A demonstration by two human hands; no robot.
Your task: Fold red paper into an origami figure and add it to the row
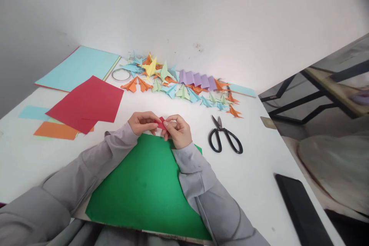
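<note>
Between my two hands is a small folded piece of red paper, raised over the far edge of a green board. My left hand pinches its left side between thumb and fingers. The right side of the paper is gripped by my right hand, whose thumb lies across it. Fingers cover much of the paper, so its full shape is hidden. Larger red sheets lie left of my hands, partly over orange paper and light blue paper. Black-handled scissors rest, blades parted, to the right.
Folded paper figures in several colours line the wall side of the table, with a pleated purple paper among them. A roll of tape lies near a stack of blue sheets. A black phone-like object sits at the right edge.
</note>
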